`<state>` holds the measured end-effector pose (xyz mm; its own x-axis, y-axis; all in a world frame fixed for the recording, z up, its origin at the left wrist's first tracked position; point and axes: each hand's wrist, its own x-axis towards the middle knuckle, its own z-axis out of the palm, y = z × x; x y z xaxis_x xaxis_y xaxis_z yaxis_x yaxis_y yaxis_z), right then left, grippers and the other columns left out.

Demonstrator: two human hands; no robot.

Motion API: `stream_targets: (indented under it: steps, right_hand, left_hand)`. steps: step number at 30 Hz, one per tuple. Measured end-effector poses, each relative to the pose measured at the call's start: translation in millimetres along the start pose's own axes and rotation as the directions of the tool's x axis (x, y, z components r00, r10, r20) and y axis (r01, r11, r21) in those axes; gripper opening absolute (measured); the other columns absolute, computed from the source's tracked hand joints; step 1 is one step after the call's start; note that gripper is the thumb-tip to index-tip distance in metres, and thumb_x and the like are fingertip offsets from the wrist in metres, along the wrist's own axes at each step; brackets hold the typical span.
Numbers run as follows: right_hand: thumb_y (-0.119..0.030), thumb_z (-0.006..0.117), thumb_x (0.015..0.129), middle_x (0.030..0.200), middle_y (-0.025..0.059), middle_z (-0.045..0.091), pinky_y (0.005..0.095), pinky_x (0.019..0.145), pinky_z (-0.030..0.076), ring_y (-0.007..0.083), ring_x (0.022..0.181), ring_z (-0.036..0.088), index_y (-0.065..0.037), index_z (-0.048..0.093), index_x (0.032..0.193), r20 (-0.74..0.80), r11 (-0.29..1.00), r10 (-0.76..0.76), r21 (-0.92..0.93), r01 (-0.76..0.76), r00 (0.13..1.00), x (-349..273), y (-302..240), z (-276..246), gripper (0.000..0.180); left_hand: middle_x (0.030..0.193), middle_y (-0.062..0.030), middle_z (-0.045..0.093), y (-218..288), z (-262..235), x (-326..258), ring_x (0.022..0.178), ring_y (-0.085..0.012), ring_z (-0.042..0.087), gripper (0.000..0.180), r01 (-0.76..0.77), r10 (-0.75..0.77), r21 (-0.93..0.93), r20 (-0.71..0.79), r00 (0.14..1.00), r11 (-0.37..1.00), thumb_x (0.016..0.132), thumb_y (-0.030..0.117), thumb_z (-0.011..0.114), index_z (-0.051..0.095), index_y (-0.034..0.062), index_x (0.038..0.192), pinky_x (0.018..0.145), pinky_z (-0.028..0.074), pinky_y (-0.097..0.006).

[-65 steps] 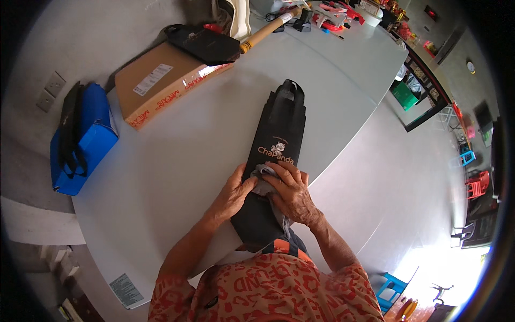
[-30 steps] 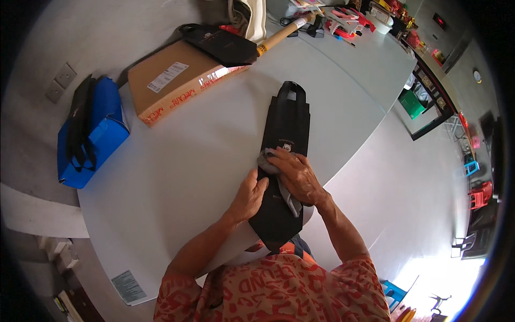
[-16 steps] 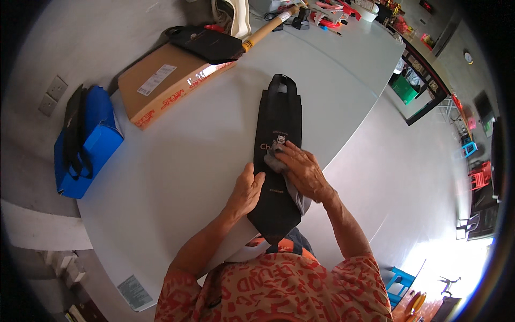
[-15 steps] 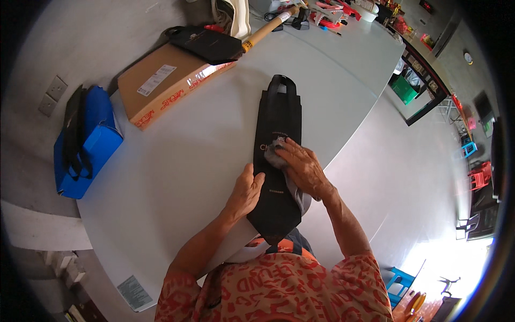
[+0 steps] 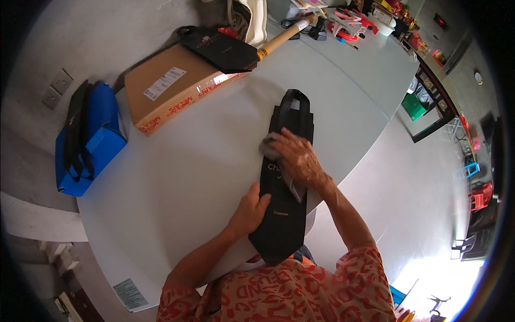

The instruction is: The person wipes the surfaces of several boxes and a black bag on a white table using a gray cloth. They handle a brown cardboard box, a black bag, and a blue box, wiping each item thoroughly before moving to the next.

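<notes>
A flat black bag (image 5: 280, 228) with a loop handle at its far end lies lengthwise on the table, its pointed near end toward my body. My left hand (image 5: 250, 212) grips its left edge, with the thumb over the top; the other fingertips are partly hidden. On the upper part of the bag, my right hand (image 5: 298, 161) presses a bunched grey cloth (image 5: 270, 147). Part of the cloth sticks out past the bag's left edge, and a loose end hangs below my palm. Pale lettering on the bag is partly covered.
A cardboard box (image 5: 161, 102) with another black bag (image 5: 222, 49) on it stands at the far left. Left of it is a blue box (image 5: 99, 147) with black straps. A cardboard tube (image 5: 287, 37) and assorted clutter lie at the back. The table edge (image 5: 354, 167) runs along the right.
My right hand has slid the cloth up toward the bag's handle end and to its left edge, baring lower lettering. The left hand stays at the left edge. The whole view has shifted slightly.
</notes>
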<state>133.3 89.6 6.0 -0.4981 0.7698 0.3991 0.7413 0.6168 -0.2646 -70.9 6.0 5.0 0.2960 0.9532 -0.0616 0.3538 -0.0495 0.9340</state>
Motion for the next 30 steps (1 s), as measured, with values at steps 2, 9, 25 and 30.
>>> stream_targets:
  steps: [2,9,25,30]
  right_hand:
    - [-0.006,0.062,0.082,0.142,0.0078,0.048,0.0461,0.107,0.033,0.0262,0.140,0.034,-0.009,0.059,0.124,-0.037,0.998,0.031,-0.059,-0.033,0.999,15.4,14.2,1.9,0.042]
    - [-0.008,0.057,0.085,0.144,0.0072,0.046,0.0476,0.107,0.031,0.0248,0.140,0.034,-0.009,0.055,0.128,-0.166,0.972,0.197,-0.095,-0.215,0.966,40.6,39.5,19.9,0.042]
    - [-0.001,0.057,0.086,0.139,0.0179,0.049,0.0473,0.109,0.035,0.0311,0.133,0.043,-0.004,0.053,0.127,-0.034,0.990,0.100,0.108,-0.096,0.994,-36.9,-59.4,-5.9,0.042]
    - [-0.002,0.058,0.086,0.140,0.0200,0.047,0.0500,0.107,0.037,0.0329,0.132,0.044,-0.002,0.050,0.129,-0.030,0.967,0.120,0.228,-0.110,0.992,-69.5,-85.3,-17.2,0.044]
  left_hand:
    - [0.068,-0.0203,0.048,11.6,-3.3,0.1,0.063,-0.0214,0.046,0.026,0.079,-0.078,-0.001,0.036,0.996,0.997,0.098,0.020,0.053,0.040,-0.0018,0.089,0.062,0.042,-0.041]
    - [0.063,-0.0179,0.045,7.6,0.3,-1.1,0.059,-0.0177,0.043,0.025,0.059,-0.057,-0.049,0.040,0.998,0.997,0.098,0.017,0.052,0.039,-0.0007,0.087,0.055,0.040,-0.039]
    - [0.073,-0.0041,0.048,-14.2,8.9,5.2,0.069,-0.0118,0.043,0.020,-0.110,0.107,-0.029,-0.083,0.991,0.993,0.098,0.016,0.049,0.052,-0.0033,0.096,0.064,0.043,-0.030]
    - [0.077,0.0008,0.051,-5.4,9.3,7.5,0.071,-0.0090,0.046,0.018,-0.080,0.047,-0.336,-0.105,0.993,0.939,0.097,0.013,0.047,0.057,-0.0023,0.097,0.064,0.043,-0.028]
